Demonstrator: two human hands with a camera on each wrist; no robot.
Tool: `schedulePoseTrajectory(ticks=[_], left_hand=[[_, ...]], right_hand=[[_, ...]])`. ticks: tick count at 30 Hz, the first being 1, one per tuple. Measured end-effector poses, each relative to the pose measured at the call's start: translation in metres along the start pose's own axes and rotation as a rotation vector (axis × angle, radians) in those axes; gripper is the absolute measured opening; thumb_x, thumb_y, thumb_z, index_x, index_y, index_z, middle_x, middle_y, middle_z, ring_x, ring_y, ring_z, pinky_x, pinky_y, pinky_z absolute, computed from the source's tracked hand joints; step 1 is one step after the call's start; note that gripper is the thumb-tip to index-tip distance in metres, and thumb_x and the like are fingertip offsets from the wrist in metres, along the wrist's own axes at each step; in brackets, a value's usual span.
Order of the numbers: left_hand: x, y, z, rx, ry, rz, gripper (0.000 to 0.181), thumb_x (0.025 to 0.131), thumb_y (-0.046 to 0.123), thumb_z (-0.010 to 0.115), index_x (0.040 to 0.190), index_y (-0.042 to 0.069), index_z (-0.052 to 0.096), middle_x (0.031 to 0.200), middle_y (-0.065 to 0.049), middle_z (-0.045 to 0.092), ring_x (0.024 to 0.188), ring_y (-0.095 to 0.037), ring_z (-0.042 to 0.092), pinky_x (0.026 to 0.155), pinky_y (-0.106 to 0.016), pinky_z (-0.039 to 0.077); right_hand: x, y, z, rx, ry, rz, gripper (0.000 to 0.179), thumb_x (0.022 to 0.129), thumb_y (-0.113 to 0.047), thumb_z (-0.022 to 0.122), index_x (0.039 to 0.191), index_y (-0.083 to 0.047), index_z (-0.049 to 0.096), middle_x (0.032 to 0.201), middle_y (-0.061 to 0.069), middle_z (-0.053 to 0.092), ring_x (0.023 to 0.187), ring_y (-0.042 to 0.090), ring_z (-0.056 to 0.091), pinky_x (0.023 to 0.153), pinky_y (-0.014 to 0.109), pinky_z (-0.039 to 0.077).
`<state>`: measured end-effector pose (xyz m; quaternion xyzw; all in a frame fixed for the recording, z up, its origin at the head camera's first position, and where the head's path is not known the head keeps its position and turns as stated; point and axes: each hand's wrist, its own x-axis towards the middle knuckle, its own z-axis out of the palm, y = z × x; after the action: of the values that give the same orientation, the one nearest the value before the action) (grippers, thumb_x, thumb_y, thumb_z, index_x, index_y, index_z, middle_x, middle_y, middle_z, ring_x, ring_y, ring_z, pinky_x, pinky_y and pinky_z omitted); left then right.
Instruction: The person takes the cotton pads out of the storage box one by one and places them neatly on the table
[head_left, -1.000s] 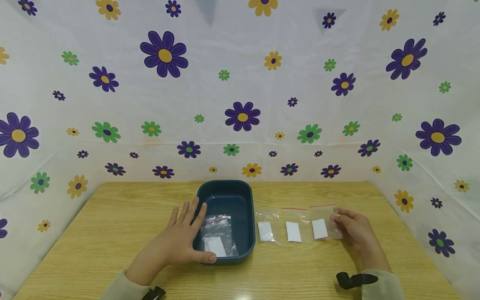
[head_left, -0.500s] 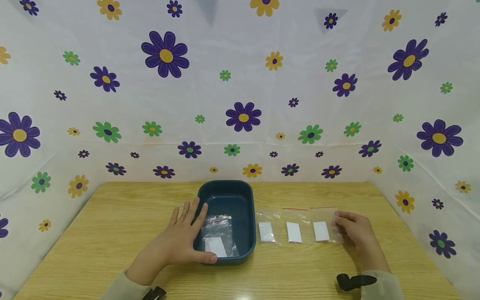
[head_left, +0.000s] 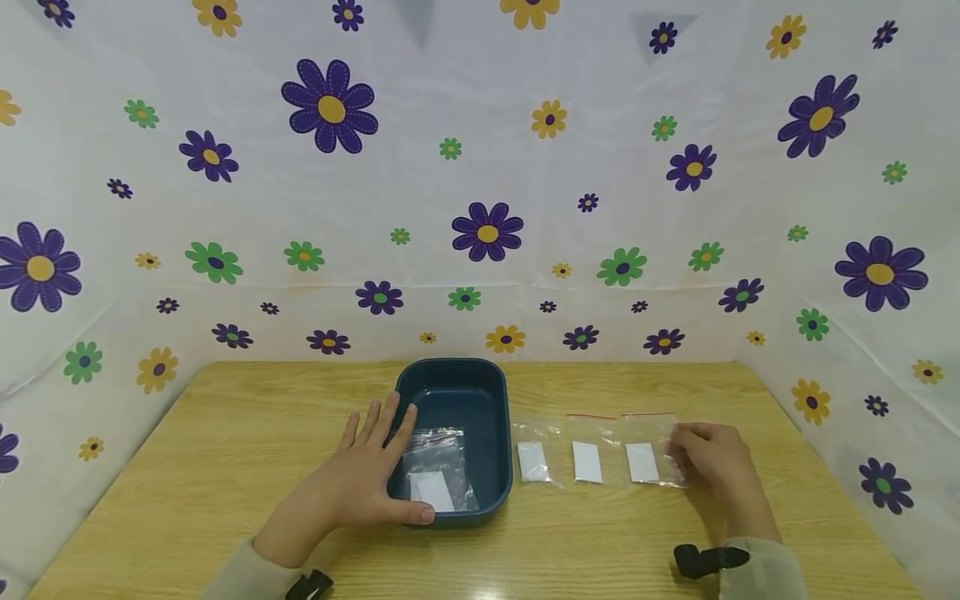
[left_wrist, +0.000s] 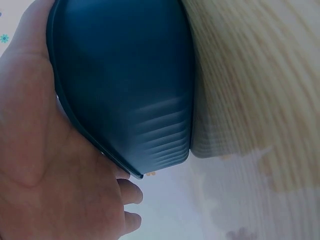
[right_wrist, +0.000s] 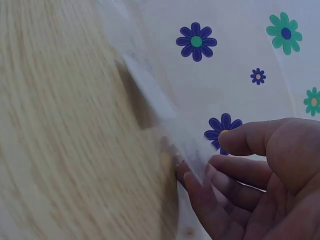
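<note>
My left hand (head_left: 362, 475) lies spread along the left and near rim of a dark blue rectangular tub (head_left: 450, 404), fingers straight; the left wrist view shows the palm (left_wrist: 55, 165) against the rim. Inside the tub is a clear zip bag (head_left: 442, 450) with a white card. To its right, three more clear bags with white cards lie in a row: left bag (head_left: 533, 462), middle bag (head_left: 587, 462), right bag (head_left: 642, 462). My right hand (head_left: 716, 457) holds the right bag's right edge. In the right wrist view that bag's corner (right_wrist: 195, 167) runs between curled fingers.
The wooden table (head_left: 585, 542) has pale grain. A white curtain (head_left: 420, 183) with purple, yellow and green flowers encloses it at the back and both sides. Black straps (head_left: 708, 562) sit over pale sleeves (head_left: 765, 572) at the wrists.
The right bag's hand-side end has come down slightly, and my right hand has shifted slightly right and down with it. My left hand and the tub have stayed put.
</note>
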<state>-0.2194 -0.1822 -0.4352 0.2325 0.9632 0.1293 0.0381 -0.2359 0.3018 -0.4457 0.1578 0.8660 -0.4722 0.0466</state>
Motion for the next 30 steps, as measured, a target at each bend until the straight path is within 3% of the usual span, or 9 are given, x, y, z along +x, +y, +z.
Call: schedulePoseTrajectory(ticks=[6,11,17,23,30], left_hand=[[-0.001,-0.001,0.0,-0.007,-0.008,-0.005,0.13,0.068,0.088,0.059,0.161,0.012,0.01,0.167,-0.018,-0.007,0.152,-0.045,-0.006,0.118,-0.066,-0.003],[-0.002,-0.001,0.0,-0.009,-0.004,-0.004,0.13,0.068,0.088,0.059,0.161,0.012,0.01,0.167,-0.018,-0.007,0.151,-0.045,-0.005,0.118,-0.066,-0.003],[-0.002,-0.001,-0.001,-0.012,-0.007,-0.008,0.13,0.068,0.087,0.06,0.161,0.012,0.011,0.167,-0.018,-0.006,0.151,-0.046,-0.005,0.118,-0.067,-0.002],[-0.001,-0.001,-0.001,-0.012,-0.008,-0.004,0.129,0.068,0.087,0.06,0.161,0.013,0.01,0.167,-0.018,-0.007,0.151,-0.045,-0.006,0.118,-0.066,-0.003],[0.0,0.0,-0.002,-0.003,-0.006,0.004,0.13,0.068,0.088,0.059,0.161,0.013,0.01,0.167,-0.019,-0.007,0.151,-0.045,-0.005,0.118,-0.067,-0.002]], right_hand=[[-0.006,-0.01,-0.004,-0.16,0.035,-0.024,0.05,0.101,-0.031,0.052,0.133,0.006,0.058,0.103,0.015,0.07,0.088,0.022,0.062,0.071,0.029,0.054],[-0.009,-0.013,-0.006,-0.142,0.044,-0.015,0.05,0.1,-0.03,0.053,0.134,0.006,0.056,0.108,0.02,0.069,0.082,0.017,0.066,0.07,0.03,0.059],[-0.01,-0.015,-0.006,-0.153,0.063,-0.045,0.05,0.101,-0.03,0.052,0.137,0.003,0.055,0.107,0.019,0.069,0.079,0.018,0.067,0.066,0.03,0.056],[-0.013,-0.026,0.001,0.035,0.057,-0.093,0.05,0.102,-0.033,0.053,0.14,0.0,0.054,0.129,0.023,0.062,0.098,0.021,0.067,0.076,0.03,0.06],[-0.021,-0.045,0.014,0.284,-0.074,-0.159,0.051,0.102,-0.031,0.057,0.142,0.0,0.05,0.127,0.017,0.064,0.1,0.016,0.067,0.083,0.028,0.059]])
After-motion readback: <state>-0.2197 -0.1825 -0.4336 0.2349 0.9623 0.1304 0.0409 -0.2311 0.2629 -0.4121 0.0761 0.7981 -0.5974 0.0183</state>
